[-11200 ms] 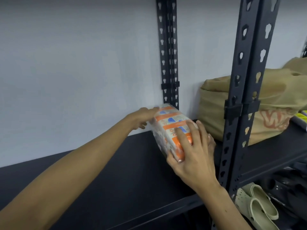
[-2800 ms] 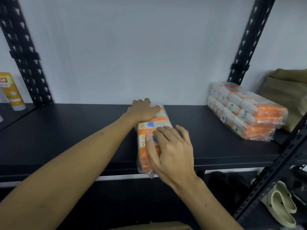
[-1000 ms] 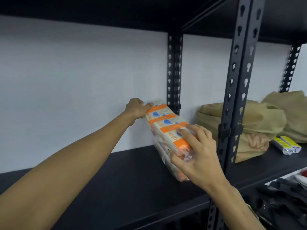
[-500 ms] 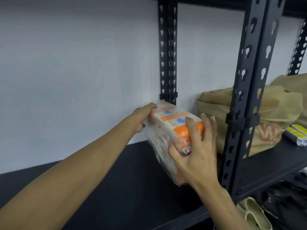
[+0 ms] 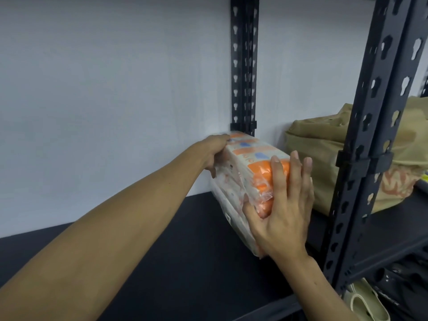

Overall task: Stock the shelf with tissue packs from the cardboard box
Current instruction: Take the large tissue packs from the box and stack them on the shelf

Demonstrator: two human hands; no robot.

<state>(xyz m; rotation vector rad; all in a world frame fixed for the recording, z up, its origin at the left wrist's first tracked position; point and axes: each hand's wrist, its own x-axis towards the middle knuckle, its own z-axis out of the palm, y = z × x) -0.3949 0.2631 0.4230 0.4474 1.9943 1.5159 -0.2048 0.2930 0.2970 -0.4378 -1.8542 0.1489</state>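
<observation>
Both hands are on the pack (image 5: pixel 249 172), which sits at the back right corner of the shelf (image 5: pixel 162 262), its far end close to the wall beside the rear post (image 5: pixel 243 66). The left hand (image 5: pixel 214 154) curls round the far end, fingers wrapped over the top edge. The right hand (image 5: pixel 280 212) lies flat against the near end, fingers spread and pressing, thumb tucked along the side. This looks like the placing step: seating the pack against the corner. Whether its base rests fully flat I cannot tell. Next should come a gentle shove home, then letting go without dragging the wrap. The bag (image 5: pixel 324 158) sits beyond the front post (image 5: pixel 375 135), apart.
</observation>
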